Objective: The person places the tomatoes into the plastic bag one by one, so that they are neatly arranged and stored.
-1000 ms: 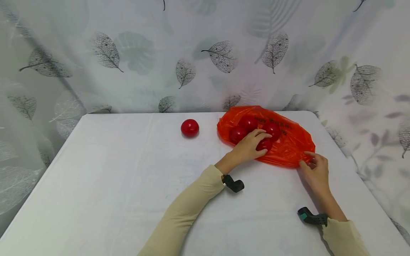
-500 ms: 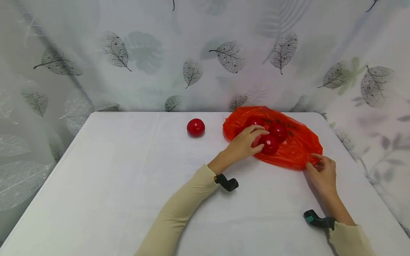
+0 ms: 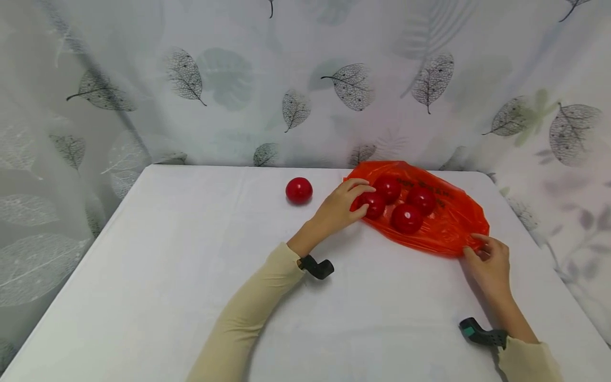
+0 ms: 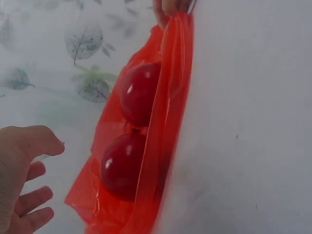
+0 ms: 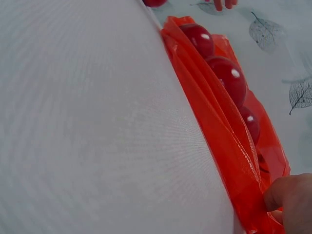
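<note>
Several glossy red balls point(image 3: 407, 218) lie on a thin red plastic bag point(image 3: 455, 228) at the back right in the head view. My left hand point(image 3: 336, 208) hovers at the bag's left end, its fingers loosely bent beside the leftmost ball point(image 3: 375, 205). In the left wrist view that hand point(image 4: 19, 180) is apart from the balls and holds nothing. At the bag's near right corner my right hand point(image 3: 491, 265) pinches the plastic between thumb and fingers. The right wrist view shows this thumb point(image 5: 285, 192) on the bag's edge.
One more red ball point(image 3: 299, 190) sits on the white tabletop point(image 3: 229, 239), left of the bag near the back edge. A leaf-patterned curtain point(image 3: 215, 122) hangs behind and beside the table. Both wrists wear black camera mounts point(image 3: 319, 268).
My left hand has drawn back leftward from over the front ball to the bag's left end. The right hand keeps its pinch on the bag. The head view has turned slightly left.
</note>
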A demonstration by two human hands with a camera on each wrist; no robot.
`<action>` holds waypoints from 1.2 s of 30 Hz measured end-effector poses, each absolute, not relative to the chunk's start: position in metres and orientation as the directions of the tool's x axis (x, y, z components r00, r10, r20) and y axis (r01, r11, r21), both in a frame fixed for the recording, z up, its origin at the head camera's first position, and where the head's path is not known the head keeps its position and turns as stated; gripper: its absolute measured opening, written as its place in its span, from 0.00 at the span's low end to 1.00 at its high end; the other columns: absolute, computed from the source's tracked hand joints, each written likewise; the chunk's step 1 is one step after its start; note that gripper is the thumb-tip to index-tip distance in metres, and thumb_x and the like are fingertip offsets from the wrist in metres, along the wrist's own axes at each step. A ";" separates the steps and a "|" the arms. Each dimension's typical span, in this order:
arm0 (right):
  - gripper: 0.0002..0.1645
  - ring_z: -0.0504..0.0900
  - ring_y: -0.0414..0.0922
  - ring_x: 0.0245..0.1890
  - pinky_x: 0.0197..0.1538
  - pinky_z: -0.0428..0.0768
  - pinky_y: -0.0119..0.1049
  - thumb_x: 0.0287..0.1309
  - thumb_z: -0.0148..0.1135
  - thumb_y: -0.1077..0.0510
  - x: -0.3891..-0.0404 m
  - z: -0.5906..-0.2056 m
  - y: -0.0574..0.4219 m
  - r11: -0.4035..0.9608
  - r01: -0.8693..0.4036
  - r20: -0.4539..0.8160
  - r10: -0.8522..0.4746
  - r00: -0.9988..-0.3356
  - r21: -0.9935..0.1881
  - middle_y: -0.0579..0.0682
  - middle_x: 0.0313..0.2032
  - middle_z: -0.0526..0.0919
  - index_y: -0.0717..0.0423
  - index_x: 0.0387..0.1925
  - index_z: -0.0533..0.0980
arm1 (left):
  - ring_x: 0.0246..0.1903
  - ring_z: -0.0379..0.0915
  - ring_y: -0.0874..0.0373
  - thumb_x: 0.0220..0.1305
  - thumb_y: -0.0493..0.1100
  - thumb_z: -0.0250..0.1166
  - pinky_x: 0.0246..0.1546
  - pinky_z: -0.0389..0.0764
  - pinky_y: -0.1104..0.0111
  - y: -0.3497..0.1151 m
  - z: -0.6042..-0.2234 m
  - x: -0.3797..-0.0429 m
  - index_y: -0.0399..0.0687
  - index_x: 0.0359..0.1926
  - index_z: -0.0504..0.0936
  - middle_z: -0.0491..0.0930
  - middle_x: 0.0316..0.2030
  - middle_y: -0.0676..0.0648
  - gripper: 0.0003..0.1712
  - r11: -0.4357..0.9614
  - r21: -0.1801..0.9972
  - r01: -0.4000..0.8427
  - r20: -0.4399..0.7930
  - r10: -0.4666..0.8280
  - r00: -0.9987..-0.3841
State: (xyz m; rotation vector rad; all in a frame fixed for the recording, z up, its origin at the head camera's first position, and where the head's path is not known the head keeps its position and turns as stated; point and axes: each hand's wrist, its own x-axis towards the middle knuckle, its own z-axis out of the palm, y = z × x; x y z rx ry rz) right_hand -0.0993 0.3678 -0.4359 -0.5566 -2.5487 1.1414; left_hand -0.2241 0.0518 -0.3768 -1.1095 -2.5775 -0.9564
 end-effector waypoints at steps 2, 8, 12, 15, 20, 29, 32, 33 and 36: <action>0.24 0.60 0.31 0.41 0.41 0.62 0.13 0.65 0.51 0.59 -0.099 -0.436 0.368 0.608 0.234 0.100 0.463 -0.881 -0.759 0.64 0.60 0.61 0.67 0.60 0.69 | 0.62 0.67 0.52 0.65 0.40 0.63 0.60 0.73 0.67 0.045 -0.378 -0.227 0.48 0.59 0.77 0.71 0.61 0.45 0.21 0.524 0.478 0.705 0.410 0.577 -0.707; 0.25 0.61 0.30 0.40 0.40 0.62 0.14 0.65 0.51 0.58 -0.098 -0.438 0.368 0.601 0.257 0.084 0.479 -0.874 -0.757 0.64 0.60 0.60 0.66 0.60 0.69 | 0.62 0.67 0.52 0.63 0.39 0.65 0.63 0.71 0.66 0.027 -0.383 -0.234 0.47 0.58 0.78 0.72 0.60 0.45 0.22 0.550 0.456 0.700 0.419 0.561 -0.714; 0.25 0.61 0.30 0.39 0.41 0.62 0.16 0.64 0.52 0.59 -0.099 -0.440 0.368 0.602 0.258 0.091 0.487 -0.869 -0.756 0.64 0.60 0.61 0.66 0.60 0.69 | 0.62 0.67 0.52 0.62 0.39 0.66 0.62 0.72 0.63 0.016 -0.386 -0.237 0.45 0.59 0.78 0.72 0.61 0.45 0.23 0.567 0.465 0.680 0.399 0.551 -0.733; 0.25 0.60 0.30 0.39 0.41 0.62 0.15 0.64 0.52 0.59 -0.099 -0.440 0.368 0.605 0.253 0.094 0.481 -0.872 -0.755 0.64 0.60 0.61 0.66 0.60 0.69 | 0.62 0.67 0.52 0.62 0.39 0.66 0.62 0.72 0.62 0.004 -0.389 -0.240 0.45 0.58 0.78 0.73 0.60 0.45 0.22 0.582 0.470 0.664 0.400 0.529 -0.748; 0.25 0.60 0.29 0.39 0.39 0.62 0.14 0.64 0.51 0.58 -0.099 -0.437 0.369 0.619 0.223 0.105 0.447 -0.889 -0.753 0.64 0.60 0.60 0.67 0.60 0.69 | 0.61 0.67 0.51 0.64 0.38 0.64 0.62 0.72 0.62 -0.016 -0.398 -0.249 0.45 0.55 0.80 0.74 0.58 0.44 0.18 0.581 0.489 0.651 0.445 0.475 -0.759; 0.25 0.59 0.28 0.41 0.40 0.62 0.13 0.65 0.51 0.58 -0.099 -0.437 0.371 0.624 0.223 0.101 0.440 -0.892 -0.748 0.64 0.61 0.60 0.67 0.60 0.68 | 0.61 0.65 0.46 0.61 0.37 0.66 0.60 0.73 0.54 -0.039 -0.407 -0.263 0.44 0.55 0.79 0.73 0.58 0.42 0.20 0.636 0.511 0.578 0.472 0.354 -0.807; 0.25 0.59 0.28 0.40 0.40 0.61 0.13 0.65 0.51 0.58 -0.099 -0.438 0.371 0.621 0.217 0.105 0.440 -0.892 -0.753 0.64 0.60 0.60 0.67 0.60 0.68 | 0.62 0.64 0.45 0.61 0.39 0.67 0.57 0.76 0.54 -0.043 -0.409 -0.264 0.44 0.58 0.77 0.71 0.61 0.40 0.23 0.662 0.539 0.520 0.416 0.328 -0.848; 0.25 0.60 0.27 0.40 0.40 0.61 0.13 0.65 0.52 0.58 -0.099 -0.438 0.371 0.619 0.214 0.107 0.440 -0.892 -0.756 0.64 0.60 0.61 0.68 0.60 0.69 | 0.63 0.64 0.45 0.61 0.39 0.67 0.57 0.76 0.54 -0.044 -0.409 -0.264 0.44 0.59 0.77 0.70 0.61 0.40 0.24 0.671 0.545 0.502 0.395 0.323 -0.860; 0.25 0.59 0.27 0.39 0.40 0.61 0.13 0.65 0.52 0.58 -0.099 -0.438 0.371 0.624 0.213 0.112 0.438 -0.892 -0.751 0.64 0.59 0.61 0.67 0.60 0.68 | 0.64 0.63 0.44 0.60 0.41 0.68 0.57 0.77 0.54 -0.046 -0.411 -0.265 0.45 0.61 0.75 0.68 0.63 0.40 0.27 0.685 0.559 0.467 0.354 0.312 -0.882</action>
